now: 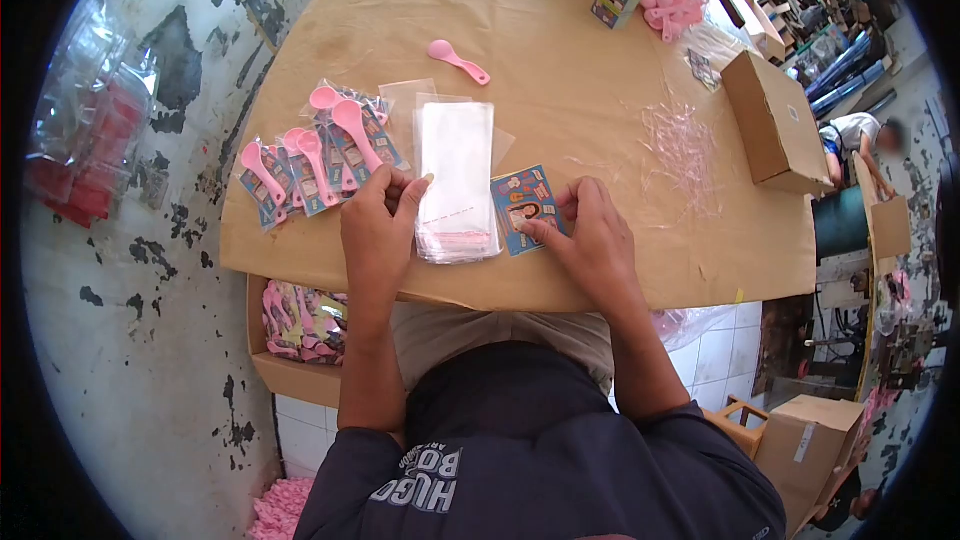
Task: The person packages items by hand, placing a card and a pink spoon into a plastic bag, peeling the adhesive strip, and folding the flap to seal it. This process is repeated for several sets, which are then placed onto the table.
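Observation:
My right hand [590, 235] pinches a blue printed card [526, 208] between thumb and fingers, just right of a stack of clear plastic bags [457, 180]. At the left edge of that stack is my left hand [385, 215], its thumb and index finger closed together; what they hold, if anything, is too small to tell. Left of my left hand, several pink spoons [348, 120] lie on bagged cards [280, 172]. A single pink spoon [459, 61] lies above the bags on the brown-covered table [560, 120].
Pink plastic scraps [682, 155] and a cardboard box [775, 122] are on the table's right side. A small printed box [615, 2] stands beside pink spoons [668, 2] at the far right. Below the left edge sits an open box [295, 375]. A person [853, 130] is at far right.

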Motion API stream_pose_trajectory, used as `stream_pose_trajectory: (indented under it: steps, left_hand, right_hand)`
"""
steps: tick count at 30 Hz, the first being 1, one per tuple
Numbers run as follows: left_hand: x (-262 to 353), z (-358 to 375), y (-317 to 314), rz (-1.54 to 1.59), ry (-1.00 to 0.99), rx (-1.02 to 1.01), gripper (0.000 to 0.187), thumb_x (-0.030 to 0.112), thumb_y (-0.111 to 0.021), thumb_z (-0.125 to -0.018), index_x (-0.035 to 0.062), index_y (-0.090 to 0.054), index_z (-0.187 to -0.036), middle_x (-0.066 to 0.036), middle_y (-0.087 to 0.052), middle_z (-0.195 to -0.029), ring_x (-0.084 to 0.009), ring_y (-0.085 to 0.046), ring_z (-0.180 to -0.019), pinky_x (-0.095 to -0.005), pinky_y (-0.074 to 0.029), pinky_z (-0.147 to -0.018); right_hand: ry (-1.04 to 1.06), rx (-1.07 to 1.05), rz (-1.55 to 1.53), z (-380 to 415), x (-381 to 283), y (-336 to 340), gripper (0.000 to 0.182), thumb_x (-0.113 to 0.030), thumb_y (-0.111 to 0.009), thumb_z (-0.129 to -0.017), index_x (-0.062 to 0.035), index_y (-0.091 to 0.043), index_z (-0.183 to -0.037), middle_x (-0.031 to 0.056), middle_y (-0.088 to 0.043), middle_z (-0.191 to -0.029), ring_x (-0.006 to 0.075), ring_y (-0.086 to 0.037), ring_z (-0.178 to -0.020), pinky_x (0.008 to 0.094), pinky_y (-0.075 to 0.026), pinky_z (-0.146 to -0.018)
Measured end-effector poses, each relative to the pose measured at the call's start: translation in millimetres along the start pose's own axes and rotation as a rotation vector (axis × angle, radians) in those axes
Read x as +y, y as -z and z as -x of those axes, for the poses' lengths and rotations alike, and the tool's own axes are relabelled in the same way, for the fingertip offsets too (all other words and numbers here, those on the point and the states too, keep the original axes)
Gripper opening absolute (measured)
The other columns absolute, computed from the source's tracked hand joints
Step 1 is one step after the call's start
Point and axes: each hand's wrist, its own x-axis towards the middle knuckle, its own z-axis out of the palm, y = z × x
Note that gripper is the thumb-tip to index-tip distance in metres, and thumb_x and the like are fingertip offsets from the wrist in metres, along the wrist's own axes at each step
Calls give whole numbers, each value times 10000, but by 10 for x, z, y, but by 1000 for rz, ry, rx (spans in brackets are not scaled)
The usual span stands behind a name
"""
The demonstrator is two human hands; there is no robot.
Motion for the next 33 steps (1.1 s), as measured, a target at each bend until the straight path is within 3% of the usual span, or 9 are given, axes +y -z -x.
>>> stream_pose_trajectory:
  steps: [7,13,15,18,19,21,25,28,33]
  left_hand:
    - [-179,33,10,-8,-309,155,194,136,-721,-970,-34,-737,-1064,-118,-682,-856,-160,-607,-678,-313,-492,-631]
    - [-98,97,10,47,-242,174,208,105,-739,-953,-12,-753,-1124,-41,-685,-881,-91,-561,-710,-263,-475,-648]
    - [-63,116,-22,87,-197,154,198,112,-738,-959,-8,-754,-1116,-29,-689,-865,-84,-554,-702,-258,-472,-645]
    - [-83,117,-84,136,-160,118,179,128,-736,-970,-3,-756,-1091,-6,-689,-828,-71,-541,-687,-249,-466,-640]
    - [-89,113,-102,149,-170,108,173,136,-734,-975,-2,-757,-1075,4,-686,-807,-66,-534,-680,-245,-463,-639]
    - [-54,124,-100,121,-167,90,163,134,-726,-980,-5,-745,-1062,-1,-685,-837,-63,-539,-698,-243,-463,-644]
    - [-94,81,-78,96,-269,221,141,141,-696,-1004,7,-705,-1047,-23,-680,-941,-53,-542,-765,-236,-455,-666]
    - [-79,44,50,428,-111,161,134,153,-642,-1039,35,-655,-1101,-61,-708,-1020,-90,-613,-808,-239,-496,-690]
    - [3,96,139,1066,97,-42,208,122,-661,-1022,35,-603,-1203,-167,-737,-1104,-227,-737,-958,-342,-627,-802]
  right_hand:
    - [-1,61,21,11,56,-32,335,-322,-743,-935,-36,-572,-975,156,-610,-922,376,-632,-848,475,-487,-734]
    - [49,186,-189,3,182,-44,204,-206,-662,-1000,-6,-643,-968,173,-626,-898,369,-612,-776,429,-470,-672]
    - [32,214,-648,23,141,-103,164,-154,-642,-1007,-3,-681,-1059,170,-655,-925,340,-614,-733,385,-457,-626]
    - [111,94,-757,153,-36,-108,171,-121,-640,-999,-18,-693,-1125,149,-680,-961,307,-637,-718,375,-472,-608]
    - [100,102,-762,167,-130,-93,171,-121,-640,-999,-18,-693,-1125,149,-680,-961,307,-637,-718,375,-472,-608]
    - [448,43,-541,178,-298,-80,165,-128,-649,-989,-31,-684,-1118,126,-695,-985,311,-675,-757,401,-513,-628]
    - [465,-33,-271,206,-334,-212,190,-76,-655,-984,-14,-661,-1163,158,-705,-1020,303,-705,-866,372,-546,-721]
    - [446,-36,-290,190,-319,-255,174,-167,-657,-981,-41,-652,-1101,119,-703,-1048,341,-694,-857,448,-547,-669]
    - [390,18,-495,218,-314,-143,183,-61,-696,-951,-26,-657,-1127,114,-692,-970,259,-681,-753,348,-536,-639]
